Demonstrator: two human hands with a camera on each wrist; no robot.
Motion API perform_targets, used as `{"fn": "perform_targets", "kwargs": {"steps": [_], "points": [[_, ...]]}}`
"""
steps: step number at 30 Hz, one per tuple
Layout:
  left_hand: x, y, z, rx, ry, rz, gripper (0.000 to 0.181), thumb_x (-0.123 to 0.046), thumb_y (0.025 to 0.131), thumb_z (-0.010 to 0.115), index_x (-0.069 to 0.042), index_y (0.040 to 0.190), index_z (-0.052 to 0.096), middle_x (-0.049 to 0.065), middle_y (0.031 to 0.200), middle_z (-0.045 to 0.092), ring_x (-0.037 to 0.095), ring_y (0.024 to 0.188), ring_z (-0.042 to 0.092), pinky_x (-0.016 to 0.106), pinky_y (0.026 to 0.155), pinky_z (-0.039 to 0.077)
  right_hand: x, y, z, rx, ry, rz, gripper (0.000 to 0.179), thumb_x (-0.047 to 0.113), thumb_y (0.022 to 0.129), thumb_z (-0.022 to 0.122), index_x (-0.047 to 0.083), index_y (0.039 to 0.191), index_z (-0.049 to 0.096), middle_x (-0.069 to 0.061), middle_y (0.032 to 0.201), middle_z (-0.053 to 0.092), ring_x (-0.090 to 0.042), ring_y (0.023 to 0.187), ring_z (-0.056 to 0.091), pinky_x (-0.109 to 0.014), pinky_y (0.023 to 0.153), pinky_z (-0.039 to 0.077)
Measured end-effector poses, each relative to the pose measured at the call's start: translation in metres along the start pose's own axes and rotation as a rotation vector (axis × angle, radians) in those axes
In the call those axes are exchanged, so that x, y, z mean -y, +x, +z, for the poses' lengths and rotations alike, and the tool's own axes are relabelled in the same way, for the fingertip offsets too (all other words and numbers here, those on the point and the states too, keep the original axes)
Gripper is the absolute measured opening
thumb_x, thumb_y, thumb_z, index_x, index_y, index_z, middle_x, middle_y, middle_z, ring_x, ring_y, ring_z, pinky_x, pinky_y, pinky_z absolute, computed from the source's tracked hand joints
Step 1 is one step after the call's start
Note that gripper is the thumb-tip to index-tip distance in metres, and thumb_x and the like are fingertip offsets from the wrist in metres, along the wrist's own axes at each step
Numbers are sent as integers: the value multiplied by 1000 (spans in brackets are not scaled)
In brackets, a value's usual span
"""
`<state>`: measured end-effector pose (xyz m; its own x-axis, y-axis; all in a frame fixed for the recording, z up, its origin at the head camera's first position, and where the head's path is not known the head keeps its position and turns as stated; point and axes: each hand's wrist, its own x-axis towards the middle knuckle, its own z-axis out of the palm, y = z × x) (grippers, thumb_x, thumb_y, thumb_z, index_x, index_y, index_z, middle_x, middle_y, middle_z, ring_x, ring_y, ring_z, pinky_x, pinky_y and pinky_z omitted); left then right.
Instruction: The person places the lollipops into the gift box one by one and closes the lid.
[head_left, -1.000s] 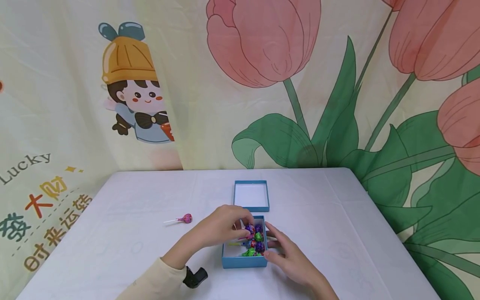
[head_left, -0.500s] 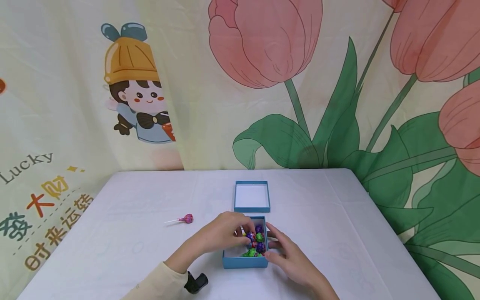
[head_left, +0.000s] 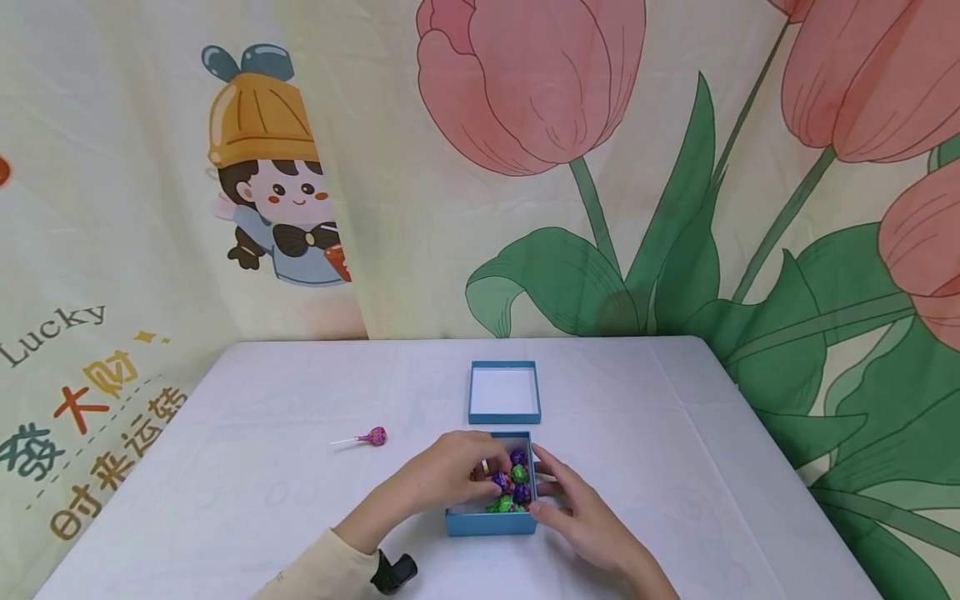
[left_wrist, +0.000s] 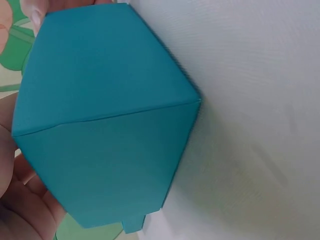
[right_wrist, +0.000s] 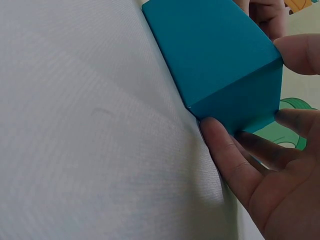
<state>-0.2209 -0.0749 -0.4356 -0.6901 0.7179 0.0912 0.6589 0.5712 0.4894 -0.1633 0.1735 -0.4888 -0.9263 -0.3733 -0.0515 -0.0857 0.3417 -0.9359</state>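
My left hand (head_left: 453,468) reaches over the left wall into a blue box (head_left: 491,525), its thumb and fingers pinching a purple-and-red wrapped lollipop (head_left: 502,482) low among the others. Purple wrapped lollipops (head_left: 517,458) and green ones (head_left: 500,505) fill the box's right side; their sticks are mostly hidden by the hand. Along the right wall rests my right hand (head_left: 588,517), fingers fairly straight. In the right wrist view its thumb (right_wrist: 302,54) touches the box's (right_wrist: 215,50) top corner and its other fingers lie against the side. The left wrist view shows the box's (left_wrist: 105,65) plain outer walls.
A blue-rimmed lid (head_left: 504,392) lies inside up just behind the box. Off to the left, a pink lollipop (head_left: 375,437) with a white stick lies on the white tablecloth (head_left: 285,467). A printed curtain hangs behind the table.
My left hand has moved down and slightly toward me, lowering the purple-and-red lollipop among the others in the box. The right hand stays against the box's right side.
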Motion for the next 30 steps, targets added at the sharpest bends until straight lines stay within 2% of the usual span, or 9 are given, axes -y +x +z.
{"fn": "perform_targets", "kwargs": {"steps": [13, 30], "points": [[0, 0, 7, -11, 59, 9, 16, -17, 93, 85, -17, 107, 77, -7, 101, 69, 6, 78, 60, 17, 70, 51, 0, 0, -1, 4, -7, 0, 76, 35, 106, 64, 25, 170, 26, -21, 163, 43, -39, 139, 55, -60, 108, 51], [0, -2, 7, -6, 84, 27, 18, -13, 91, 85, -17, 106, 75, -6, 94, 65, 4, 75, 54, 17, 66, 48, 1, 0, -1, 2, -9, 2, 76, 35, 106, 65, 24, 170, 26, -21, 163, 42, -39, 139, 55, -61, 108, 51]]}}
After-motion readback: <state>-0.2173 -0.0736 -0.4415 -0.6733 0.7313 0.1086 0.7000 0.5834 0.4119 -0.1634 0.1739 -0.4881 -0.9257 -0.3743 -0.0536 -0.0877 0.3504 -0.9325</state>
